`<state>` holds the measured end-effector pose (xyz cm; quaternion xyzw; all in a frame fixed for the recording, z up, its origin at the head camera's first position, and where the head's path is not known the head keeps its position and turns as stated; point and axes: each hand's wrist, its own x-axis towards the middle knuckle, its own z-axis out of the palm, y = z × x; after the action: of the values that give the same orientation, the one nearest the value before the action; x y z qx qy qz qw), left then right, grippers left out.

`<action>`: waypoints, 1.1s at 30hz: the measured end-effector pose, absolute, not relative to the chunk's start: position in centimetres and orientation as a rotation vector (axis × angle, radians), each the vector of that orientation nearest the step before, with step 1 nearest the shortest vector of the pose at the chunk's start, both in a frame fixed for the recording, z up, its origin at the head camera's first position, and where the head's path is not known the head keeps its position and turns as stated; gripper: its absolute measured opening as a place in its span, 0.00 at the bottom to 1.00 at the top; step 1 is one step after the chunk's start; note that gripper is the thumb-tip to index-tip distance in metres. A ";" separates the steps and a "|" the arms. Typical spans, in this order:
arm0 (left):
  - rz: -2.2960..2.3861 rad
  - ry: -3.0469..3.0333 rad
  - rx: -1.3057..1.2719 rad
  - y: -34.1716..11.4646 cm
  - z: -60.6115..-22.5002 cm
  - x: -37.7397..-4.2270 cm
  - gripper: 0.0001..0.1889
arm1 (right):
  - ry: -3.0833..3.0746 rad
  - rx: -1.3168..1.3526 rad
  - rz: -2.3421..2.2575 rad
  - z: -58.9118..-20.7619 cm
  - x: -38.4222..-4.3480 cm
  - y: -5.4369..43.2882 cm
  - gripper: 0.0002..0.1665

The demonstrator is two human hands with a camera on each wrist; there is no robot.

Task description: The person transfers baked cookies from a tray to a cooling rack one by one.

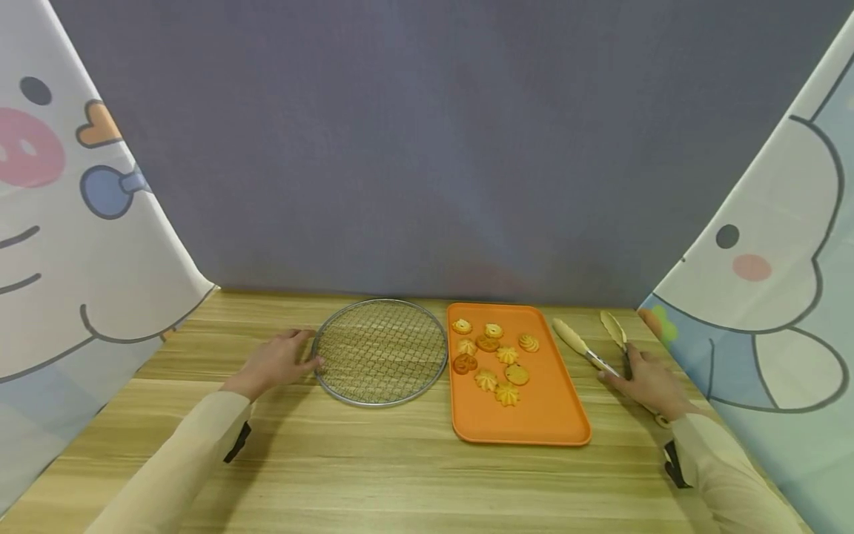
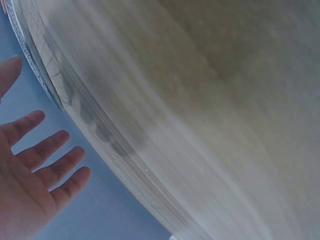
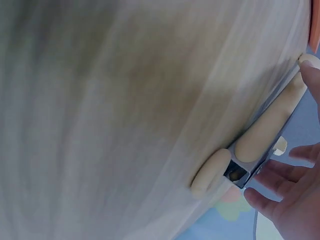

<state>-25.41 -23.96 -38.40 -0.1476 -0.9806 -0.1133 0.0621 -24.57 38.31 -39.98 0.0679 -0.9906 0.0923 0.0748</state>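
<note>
A round wire mesh rack [image 1: 380, 353] with a metal rim lies flat on the wooden table. At its left edge is my left hand [image 1: 280, 361], thumb near the rim and fingers spread and loose, holding nothing; the left wrist view shows the palm [image 2: 22, 185]. Metal tongs [image 1: 597, 359] with cream tips and grips lie spread on the right. My right hand [image 1: 650, 386] is at their handle, thumb on one side and relaxed fingers on the other, not curled round it. In the right wrist view the tongs' cream grip [image 3: 267, 125] and hanging ring [image 3: 211, 173] show beside the fingers.
Between rack and tongs sits an orange tray [image 1: 517, 426] with several cookies, some star-shaped [image 1: 508, 394], some round [image 1: 517, 374], on its back and middle. A grey panel [image 1: 414, 148] stands behind the table; cartoon-printed cloths [image 1: 87, 282] flank both sides.
</note>
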 end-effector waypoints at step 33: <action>-0.248 -2.946 -0.554 -23.1 -39.9 -25.5 0.27 | -2.944 0.205 0.396 -40.7 -25.5 38.5 0.48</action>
<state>-25.50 -23.14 -39.90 -0.1839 -0.9772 -0.0821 0.0669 -25.50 38.51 -40.71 0.0686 -0.9854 0.1326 0.0820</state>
